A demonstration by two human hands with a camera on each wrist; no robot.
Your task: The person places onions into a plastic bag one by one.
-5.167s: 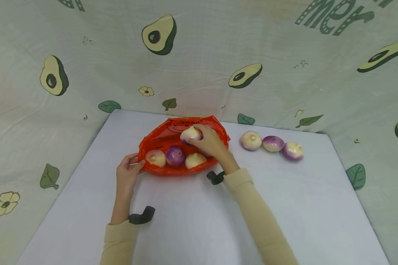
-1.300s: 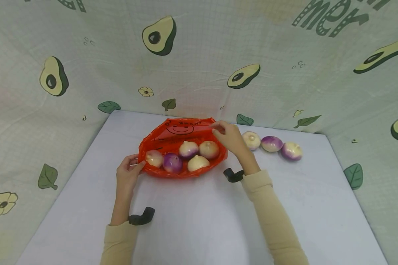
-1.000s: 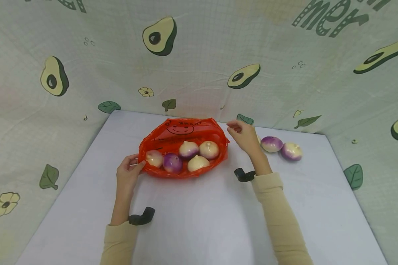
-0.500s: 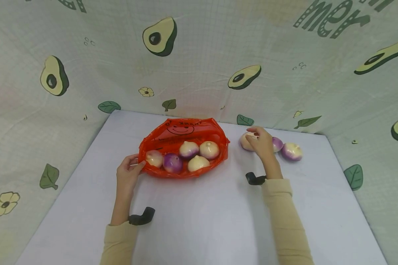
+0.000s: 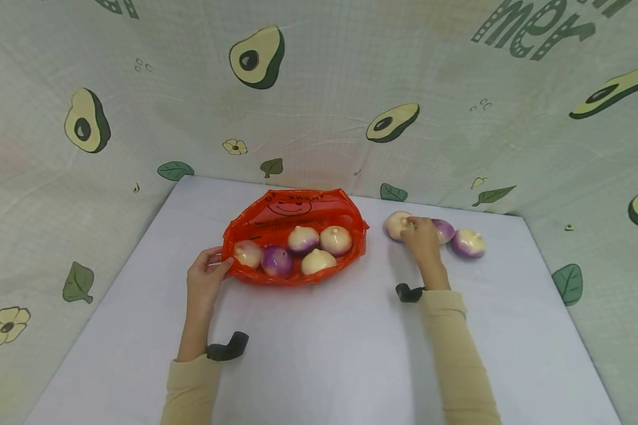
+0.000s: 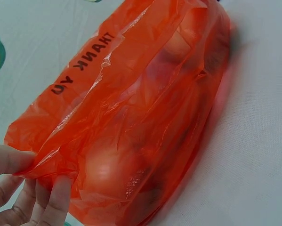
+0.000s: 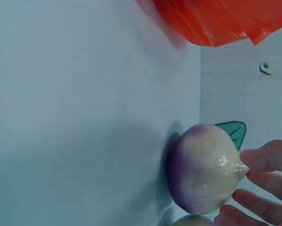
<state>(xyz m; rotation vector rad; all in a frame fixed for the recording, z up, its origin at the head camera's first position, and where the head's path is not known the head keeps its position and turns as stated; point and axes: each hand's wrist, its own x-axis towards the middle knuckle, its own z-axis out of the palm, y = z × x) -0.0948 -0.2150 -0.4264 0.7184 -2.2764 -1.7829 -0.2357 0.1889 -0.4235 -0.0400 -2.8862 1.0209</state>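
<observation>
Fingers of the left hand [image 5: 207, 277] were clamped on the left end of the red bag's rim, and its mouth was apparently held open by that pinch, so that the inside could be reached. Just right of this grip, in the red bag [image 5: 335, 206], five bulbs [image 5: 303, 241] were gathered, the sides probably spread by them. Well to the right, a cream bulb [image 5: 396, 226] was pinched at its pointed tip by the right hand [image 5: 424, 243], presumably because the tip was easily held; whether it was lifted off the white table [image 5: 308, 342] could not be told. Right of that grip, a purple bulb [image 5: 444, 231] was partly covered, with a two-toned bulb [image 5: 469, 243] set beside it.
</observation>
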